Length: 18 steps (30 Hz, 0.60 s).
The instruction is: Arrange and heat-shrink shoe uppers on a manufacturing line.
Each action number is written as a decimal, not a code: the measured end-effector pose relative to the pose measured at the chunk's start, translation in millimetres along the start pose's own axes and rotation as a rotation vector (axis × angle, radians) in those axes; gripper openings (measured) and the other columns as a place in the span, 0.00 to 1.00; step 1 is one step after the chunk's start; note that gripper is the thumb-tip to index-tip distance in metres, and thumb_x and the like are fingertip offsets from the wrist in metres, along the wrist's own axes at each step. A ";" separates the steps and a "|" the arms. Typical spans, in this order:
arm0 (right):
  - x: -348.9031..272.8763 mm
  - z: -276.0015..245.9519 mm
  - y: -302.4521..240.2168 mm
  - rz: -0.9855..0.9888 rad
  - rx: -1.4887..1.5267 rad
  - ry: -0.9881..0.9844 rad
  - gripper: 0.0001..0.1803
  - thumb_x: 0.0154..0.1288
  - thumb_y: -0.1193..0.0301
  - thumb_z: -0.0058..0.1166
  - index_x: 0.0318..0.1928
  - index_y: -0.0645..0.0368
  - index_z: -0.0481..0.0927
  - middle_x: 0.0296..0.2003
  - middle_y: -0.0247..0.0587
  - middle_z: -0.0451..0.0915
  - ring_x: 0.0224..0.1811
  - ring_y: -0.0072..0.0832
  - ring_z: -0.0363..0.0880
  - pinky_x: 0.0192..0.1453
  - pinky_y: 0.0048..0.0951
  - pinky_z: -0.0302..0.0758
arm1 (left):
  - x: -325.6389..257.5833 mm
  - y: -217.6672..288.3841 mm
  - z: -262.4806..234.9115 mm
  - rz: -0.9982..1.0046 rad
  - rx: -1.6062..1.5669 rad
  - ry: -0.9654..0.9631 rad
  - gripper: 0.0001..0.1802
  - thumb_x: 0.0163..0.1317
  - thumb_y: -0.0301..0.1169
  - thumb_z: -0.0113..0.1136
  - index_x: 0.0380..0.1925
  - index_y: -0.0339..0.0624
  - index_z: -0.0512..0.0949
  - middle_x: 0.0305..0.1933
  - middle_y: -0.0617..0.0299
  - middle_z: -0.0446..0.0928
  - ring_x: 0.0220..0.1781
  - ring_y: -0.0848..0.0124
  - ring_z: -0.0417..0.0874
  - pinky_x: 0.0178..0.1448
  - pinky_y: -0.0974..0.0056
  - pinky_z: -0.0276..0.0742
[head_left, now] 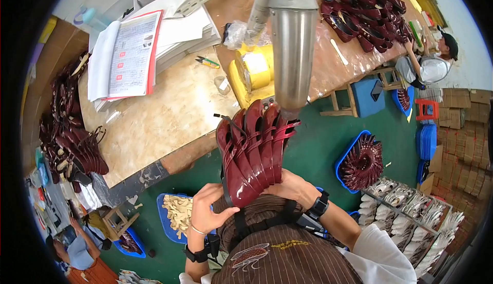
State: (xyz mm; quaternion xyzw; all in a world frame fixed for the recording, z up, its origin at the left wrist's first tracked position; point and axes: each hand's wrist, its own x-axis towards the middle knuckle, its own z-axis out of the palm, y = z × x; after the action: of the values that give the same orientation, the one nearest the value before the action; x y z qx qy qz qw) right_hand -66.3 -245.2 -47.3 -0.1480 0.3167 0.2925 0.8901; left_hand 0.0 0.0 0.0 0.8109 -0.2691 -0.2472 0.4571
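- From where I stand, the bundle of glossy dark-red shoes is up off the bench, just in front of its edge, toes toward the wearer's belly.
- The left hand closes around the toe end, thumb laid along the front shoe; its fingertips go out of sight behind, probably to carry weight.
- The right hand grips the opposite side, fingers tucked beneath and partly hidden; two sides held, I'd guess, so the nested shoes don't fan apart.
- The open, strappy ends point up at the metal pipe, seemingly tilted to meet its mouth; whether they touch, I can't tell.
- That pipe stands beside a yellow machine at the workbench edge, likely so that work can be brought under it freehand.
- More red shoes lie heaped at the far end, near a co-worker.
- Small snips rest within easy reach, presumably for loose threads.
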 end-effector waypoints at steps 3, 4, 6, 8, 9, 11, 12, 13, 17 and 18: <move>-1.8 13.8 -1.8 0.063 -0.076 -0.004 0.19 0.68 0.74 0.45 0.59 0.60 0.68 0.57 0.45 0.72 0.56 0.39 0.74 0.58 0.43 0.72 | -17.1 -3.5 4.0 -0.004 -0.031 0.054 0.30 0.41 0.43 0.73 0.38 0.30 0.76 0.40 0.50 0.79 0.42 0.57 0.80 0.48 0.60 0.74; -1.8 23.2 1.6 0.014 -0.392 -0.039 0.20 0.68 0.75 0.44 0.60 0.60 0.67 0.57 0.45 0.72 0.56 0.38 0.73 0.58 0.43 0.72 | -29.4 -12.2 5.8 -0.119 -0.118 0.136 0.29 0.44 0.42 0.71 0.39 0.30 0.76 0.40 0.51 0.79 0.41 0.60 0.80 0.47 0.60 0.75; -2.7 38.7 6.0 -0.028 -0.714 -0.089 0.21 0.68 0.77 0.43 0.61 0.60 0.66 0.58 0.45 0.71 0.56 0.37 0.73 0.58 0.42 0.72 | -42.2 -13.3 8.4 -0.378 -0.521 0.295 0.29 0.56 0.43 0.62 0.51 0.33 0.71 0.46 0.53 0.76 0.45 0.66 0.77 0.48 0.62 0.74; -2.1 48.9 9.8 0.153 -0.640 0.027 0.23 0.67 0.80 0.42 0.62 0.60 0.64 0.58 0.44 0.70 0.57 0.35 0.72 0.59 0.40 0.71 | -48.1 -11.6 15.6 -0.457 -0.635 0.373 0.30 0.60 0.43 0.59 0.56 0.35 0.66 0.50 0.53 0.74 0.49 0.67 0.75 0.51 0.63 0.72; 0.4 48.4 14.1 0.160 -0.642 0.011 0.23 0.67 0.80 0.42 0.62 0.60 0.64 0.58 0.44 0.70 0.57 0.35 0.72 0.59 0.40 0.71 | -52.0 -13.7 17.6 -0.524 -0.746 0.432 0.32 0.64 0.43 0.56 0.61 0.37 0.61 0.54 0.54 0.71 0.53 0.69 0.73 0.54 0.64 0.71; 8.3 40.7 26.7 0.301 -0.453 -0.020 0.25 0.65 0.81 0.43 0.63 0.60 0.63 0.59 0.43 0.69 0.57 0.33 0.71 0.59 0.37 0.71 | -64.3 -24.0 21.0 -0.565 -0.729 0.372 0.37 0.65 0.42 0.55 0.66 0.37 0.52 0.60 0.53 0.66 0.59 0.67 0.67 0.61 0.64 0.65; 14.2 29.3 33.5 0.304 -0.506 -0.074 0.26 0.63 0.81 0.45 0.63 0.61 0.62 0.58 0.41 0.70 0.57 0.29 0.71 0.60 0.31 0.69 | -60.5 -22.8 26.7 -0.554 -0.713 0.386 0.38 0.64 0.42 0.57 0.66 0.35 0.51 0.61 0.52 0.65 0.61 0.67 0.66 0.63 0.63 0.62; 18.1 25.0 38.7 0.295 -0.497 -0.089 0.26 0.63 0.81 0.45 0.63 0.61 0.62 0.58 0.41 0.70 0.57 0.29 0.71 0.60 0.31 0.69 | -61.1 -24.8 30.1 -0.544 -0.691 0.405 0.40 0.63 0.41 0.59 0.66 0.33 0.50 0.62 0.52 0.64 0.62 0.66 0.65 0.65 0.63 0.60; 11.6 39.8 41.8 0.226 -0.813 -0.114 0.31 0.60 0.80 0.47 0.65 0.64 0.58 0.59 0.43 0.69 0.58 0.27 0.67 0.63 0.25 0.63 | -51.3 -49.8 43.8 -0.527 -0.670 0.258 0.48 0.56 0.44 0.65 0.66 0.31 0.48 0.65 0.51 0.60 0.66 0.63 0.61 0.70 0.61 0.53; 9.2 26.7 49.0 0.062 -0.816 -0.088 0.30 0.59 0.80 0.47 0.63 0.67 0.59 0.58 0.44 0.69 0.58 0.28 0.66 0.62 0.27 0.63 | -33.9 -45.8 45.8 -0.524 -0.716 0.186 0.49 0.56 0.44 0.66 0.66 0.31 0.49 0.65 0.52 0.60 0.66 0.64 0.61 0.70 0.62 0.53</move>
State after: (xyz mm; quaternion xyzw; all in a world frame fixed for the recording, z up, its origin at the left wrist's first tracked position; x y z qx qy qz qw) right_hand -78.0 -190.8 -37.0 -0.4666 0.1405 0.4269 0.7618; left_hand -44.8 14.6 -55.9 0.6612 0.0899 -0.3582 0.6530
